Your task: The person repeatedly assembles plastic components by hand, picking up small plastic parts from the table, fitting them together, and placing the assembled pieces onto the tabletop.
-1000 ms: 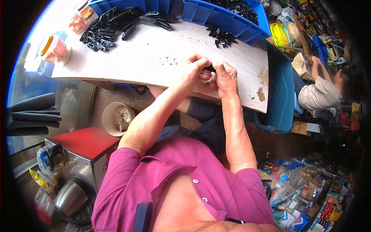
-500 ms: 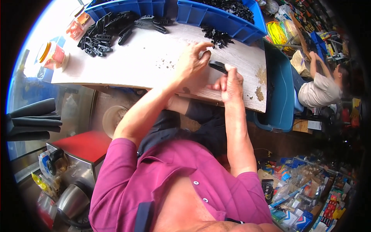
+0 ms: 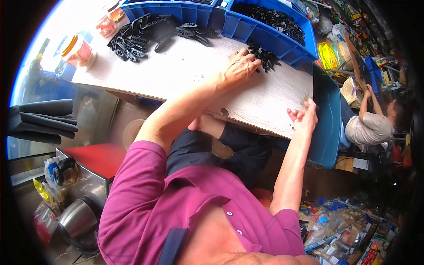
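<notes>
My left hand (image 3: pixel 240 68) reaches across the table, its bent fingers pressed together at the edge of a pile of small black plastic parts (image 3: pixel 267 61). Whatever sits under those fingertips is hidden. My right hand (image 3: pixel 304 116) is over the table's right end, beside the teal bin (image 3: pixel 329 145). Its fingers are loosely curled and apart, with no object visible in them. Long black plastic pieces (image 3: pixel 132 43) lie heaped at the far left of the pale table (image 3: pixel 176 73), with a few more (image 3: pixel 194 33) right of them.
Two blue crates stand along the back; the right crate (image 3: pixel 269 37) holds many small black parts. Lidded jars (image 3: pixel 78 51) stand at the table's left end. A red-topped cabinet (image 3: pixel 99 161) is at my left. Another person (image 3: pixel 371 123) sits beyond the teal bin.
My right hand has moved right to the table's end, and the long black piece it held is out of sight. My left hand has shifted to the small parts pile.
</notes>
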Motion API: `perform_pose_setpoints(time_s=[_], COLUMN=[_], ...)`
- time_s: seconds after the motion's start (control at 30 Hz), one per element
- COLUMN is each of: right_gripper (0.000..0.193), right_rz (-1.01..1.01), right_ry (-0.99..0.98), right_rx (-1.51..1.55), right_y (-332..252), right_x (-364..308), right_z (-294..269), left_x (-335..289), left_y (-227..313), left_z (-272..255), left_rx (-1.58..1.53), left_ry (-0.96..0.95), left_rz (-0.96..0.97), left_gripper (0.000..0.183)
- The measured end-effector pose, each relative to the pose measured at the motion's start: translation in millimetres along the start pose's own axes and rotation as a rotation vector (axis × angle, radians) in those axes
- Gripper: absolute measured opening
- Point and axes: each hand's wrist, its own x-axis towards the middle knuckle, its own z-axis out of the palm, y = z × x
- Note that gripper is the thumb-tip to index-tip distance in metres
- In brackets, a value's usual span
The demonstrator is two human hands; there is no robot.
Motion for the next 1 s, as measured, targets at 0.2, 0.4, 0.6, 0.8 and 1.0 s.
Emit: perform_pose_setpoints(time_s=[0.2,0.4,0.6,0.8,1.0], right_gripper=[0.026,0.032,0.025,0.021,0.024], right_rz=[0.049,0.041,-0.049,-0.089,-0.092], right_ry=[-0.337,-0.629,-0.678,-0.7,-0.735], right_rx=[-0.07,-0.211,-0.098,-0.059,-0.059], right_y=[24,32,47,45,47], right_x=[-14,-36,-33,-40,-43], right_z=[38,70,67,67,68], left_x=[-9,-22,-38,-43,-45], left_y=[5,21,47,52,48], left_z=[-9,-10,-13,-15,-17], left_rx=[-0.039,-1.011,-1.853,-1.844,-1.849], left_ry=[-0.068,-0.069,-0.105,0.01,0.007], left_rz=[-0.002,-0.493,-0.79,-0.861,-0.816], left_gripper=[0.014,0.013,0.015,0.013,0.012])
